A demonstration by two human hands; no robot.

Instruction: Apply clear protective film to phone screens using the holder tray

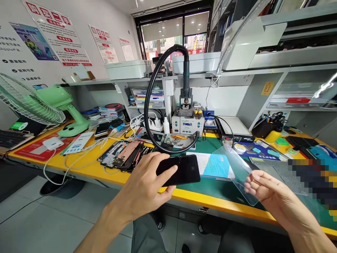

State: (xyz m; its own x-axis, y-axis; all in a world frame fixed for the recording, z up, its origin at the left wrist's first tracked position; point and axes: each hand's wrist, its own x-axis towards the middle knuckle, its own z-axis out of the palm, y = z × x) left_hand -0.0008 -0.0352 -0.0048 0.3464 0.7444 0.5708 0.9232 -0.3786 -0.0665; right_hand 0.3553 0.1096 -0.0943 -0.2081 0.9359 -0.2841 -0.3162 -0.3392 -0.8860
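A black smartphone (186, 171) is gripped by my left hand (147, 181) over the bench's front edge, fingers across its face and thumb along the lower side. Its dark screen side faces up towards me. Pinched at one edge in my right hand (270, 193) is a clear plastic film (238, 172), tilted, apart from the phone. Behind the two hands lies a white and light-blue booklet (216, 165) on the green mat (221, 189). Part of the phone is hidden under my left fingers.
Left of the phone lie several stripped phone parts (123, 154) and tangled white cables (85, 149). A hot-air station (187, 124) stands behind, its black hose (147, 102) arching forward. A green fan (75, 119) is at left; a perforated metal plate (279, 172) lies right.
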